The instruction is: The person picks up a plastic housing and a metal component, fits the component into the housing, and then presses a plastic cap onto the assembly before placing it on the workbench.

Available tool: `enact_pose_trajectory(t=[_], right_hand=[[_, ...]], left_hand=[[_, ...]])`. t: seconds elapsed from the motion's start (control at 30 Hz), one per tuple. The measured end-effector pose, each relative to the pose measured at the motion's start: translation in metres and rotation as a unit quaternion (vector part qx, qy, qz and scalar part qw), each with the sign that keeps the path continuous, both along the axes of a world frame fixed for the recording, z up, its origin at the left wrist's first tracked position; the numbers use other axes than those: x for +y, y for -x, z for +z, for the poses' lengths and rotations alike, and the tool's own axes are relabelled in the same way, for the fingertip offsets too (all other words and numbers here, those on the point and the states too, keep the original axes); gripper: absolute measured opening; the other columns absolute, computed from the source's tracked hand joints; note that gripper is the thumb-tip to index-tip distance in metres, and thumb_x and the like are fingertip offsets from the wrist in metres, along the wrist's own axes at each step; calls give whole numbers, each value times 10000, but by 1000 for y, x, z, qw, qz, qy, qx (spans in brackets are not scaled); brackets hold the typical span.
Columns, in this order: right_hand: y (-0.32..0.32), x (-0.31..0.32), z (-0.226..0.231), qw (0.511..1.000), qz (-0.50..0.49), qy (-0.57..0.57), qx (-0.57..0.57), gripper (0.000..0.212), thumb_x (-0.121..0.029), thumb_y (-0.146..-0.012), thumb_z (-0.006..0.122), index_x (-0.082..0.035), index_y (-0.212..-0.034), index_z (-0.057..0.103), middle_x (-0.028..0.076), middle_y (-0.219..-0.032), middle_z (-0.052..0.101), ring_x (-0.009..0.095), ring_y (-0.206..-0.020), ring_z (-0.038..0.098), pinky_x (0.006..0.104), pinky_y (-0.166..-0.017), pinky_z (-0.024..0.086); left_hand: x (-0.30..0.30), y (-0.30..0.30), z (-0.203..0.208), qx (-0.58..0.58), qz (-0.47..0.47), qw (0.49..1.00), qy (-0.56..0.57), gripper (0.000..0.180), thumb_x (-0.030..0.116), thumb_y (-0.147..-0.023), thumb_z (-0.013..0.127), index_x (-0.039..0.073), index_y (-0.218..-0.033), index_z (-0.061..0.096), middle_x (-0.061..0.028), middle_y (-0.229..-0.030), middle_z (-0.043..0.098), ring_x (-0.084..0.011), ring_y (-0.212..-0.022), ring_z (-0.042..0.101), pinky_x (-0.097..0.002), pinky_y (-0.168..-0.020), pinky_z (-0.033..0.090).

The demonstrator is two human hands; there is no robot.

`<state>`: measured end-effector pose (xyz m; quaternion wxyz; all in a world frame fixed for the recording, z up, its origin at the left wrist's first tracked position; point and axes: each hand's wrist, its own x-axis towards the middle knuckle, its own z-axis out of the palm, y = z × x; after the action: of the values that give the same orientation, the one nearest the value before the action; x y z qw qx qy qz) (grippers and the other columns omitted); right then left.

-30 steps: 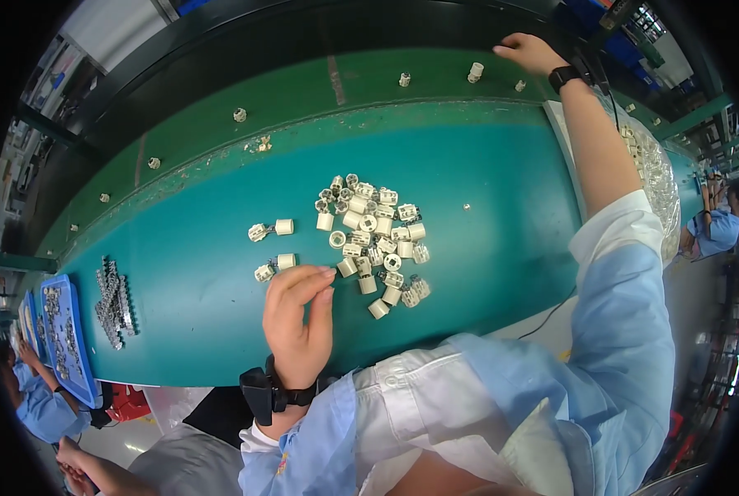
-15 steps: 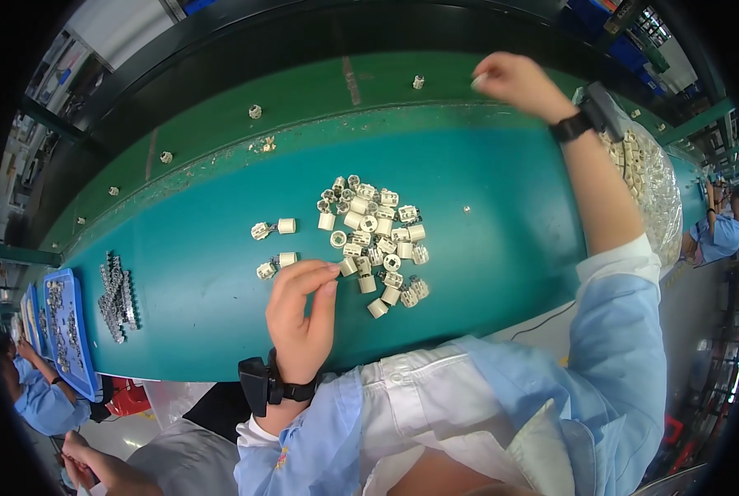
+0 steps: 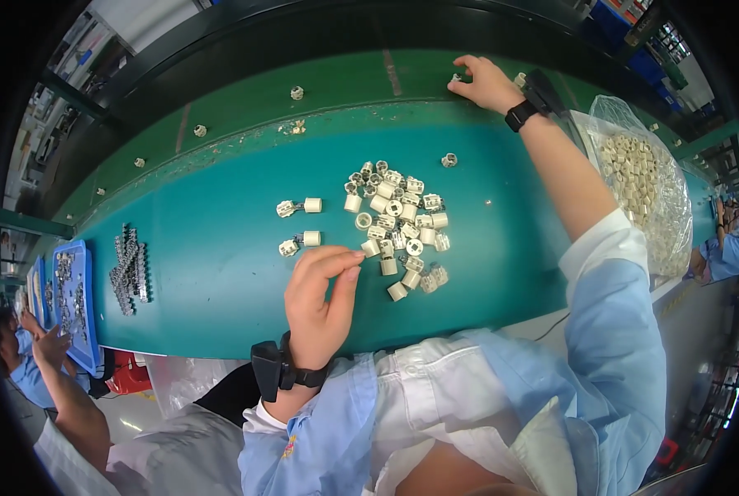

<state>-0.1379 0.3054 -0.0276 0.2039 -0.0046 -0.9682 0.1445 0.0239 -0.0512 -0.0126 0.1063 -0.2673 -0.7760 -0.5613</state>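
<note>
My left hand (image 3: 324, 293) rests on the green mat at the near left of a pile of small cream cylindrical sockets (image 3: 409, 212). Its index finger and thumb are curved, tips slightly apart, close to a white cap (image 3: 370, 247). Far off, my right hand (image 3: 483, 84) reaches over the green belt, thumb and forefinger spread around a small socket (image 3: 456, 78); whether they touch it I cannot tell. A single socket (image 3: 449, 159) sits on the mat behind the pile. Left of the pile lie two pairs, each a cap (image 3: 312, 205) beside a socket body (image 3: 286, 208).
More sockets, one (image 3: 297, 93) among them, stand spaced along the belt. At right is a clear plastic bag (image 3: 671, 223) of cream parts. Grey metal strips (image 3: 128, 269) and a blue tray (image 3: 91, 331) lie at left. A co-worker's arm (image 3: 76, 397) shows at lower left.
My right hand has come slightly left and its fingers have spread. One socket now sits on the mat behind the pile. My left hand keeps its place by the pile; the whole view has shifted.
</note>
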Motion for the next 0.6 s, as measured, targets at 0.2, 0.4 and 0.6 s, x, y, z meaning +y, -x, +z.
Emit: enact_pose_trajectory(t=[0.2, 0.4, 0.6], right_hand=[[2, -15, 8, 978, 49, 117, -168, 256, -206, -744, 601, -19, -919, 585, 117, -861, 575, 218, -762, 568, 308, -665, 455], [-50, -95, 37, 944, 263, 41, -193, 209, -146, -743, 597, -18, -908, 580, 114, -877, 571, 198, -744, 562, 302, -659, 450], [-65, -88, 33, 947, 263, 5, -187, 283, -174, -742, 597, -30, -982, 555, 111, -911, 572, 228, -834, 561, 307, -740, 450]], left_hand=[[-10, 0, -6, -4, 7, 1000, 4, 130, -35, -746, 564, 14, -866, 578, -108, -826, 586, -232, -753, 558, -289, -676, 437], [-12, -1, -8, -27, 24, 999, -5, 126, -28, -750, 562, 17, -867, 579, -109, -824, 587, -231, -748, 556, -291, -672, 436], [-11, -7, -3, -27, -3, 1000, 6, 125, -25, -754, 559, 19, -869, 582, -107, -827, 587, -231, -748, 556, -290, -671, 435]])
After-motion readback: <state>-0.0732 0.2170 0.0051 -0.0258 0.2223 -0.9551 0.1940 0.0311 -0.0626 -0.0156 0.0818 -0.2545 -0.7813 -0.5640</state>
